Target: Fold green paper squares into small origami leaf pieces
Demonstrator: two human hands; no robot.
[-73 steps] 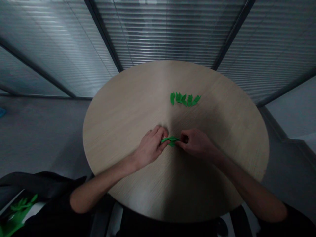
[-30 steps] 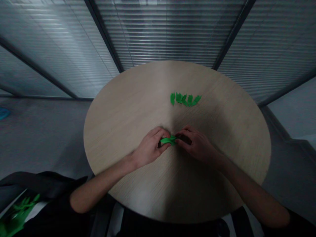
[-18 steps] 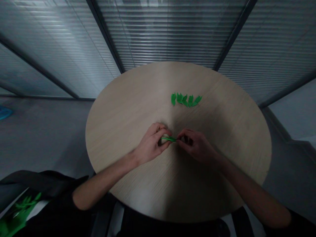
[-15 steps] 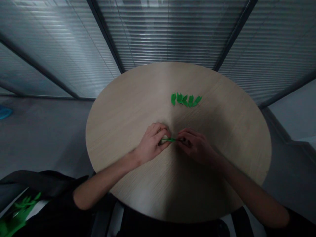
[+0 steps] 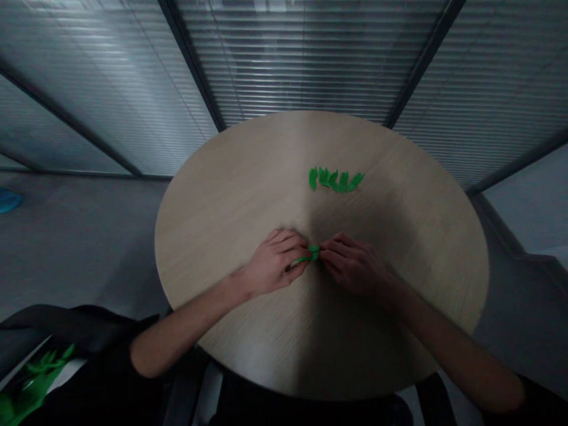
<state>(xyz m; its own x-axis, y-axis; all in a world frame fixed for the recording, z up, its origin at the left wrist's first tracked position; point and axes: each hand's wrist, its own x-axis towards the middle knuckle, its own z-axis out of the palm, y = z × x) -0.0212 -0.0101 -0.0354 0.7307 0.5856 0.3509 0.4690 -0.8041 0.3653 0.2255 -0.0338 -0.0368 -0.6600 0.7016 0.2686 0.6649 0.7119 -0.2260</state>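
Observation:
A small green paper piece (image 5: 312, 253) is pinched between my left hand (image 5: 275, 264) and my right hand (image 5: 352, 264) just above the round wooden table (image 5: 248, 177). Both hands have their fingertips closed on it, and most of the piece is hidden by the fingers. Further back on the table lies a short row of several folded green leaf shapes (image 5: 335, 178), apart from both hands.
Slatted blinds and dark window frames stand behind the table. At the lower left corner, off the table, green paper pieces (image 5: 31, 381) lie beside a dark bag (image 5: 75, 334). A blue object (image 5: 7, 200) lies on the floor at the far left.
My hands have drawn closer together on the green piece, which now shows as a smaller, more folded bit. The row of leaves has not moved.

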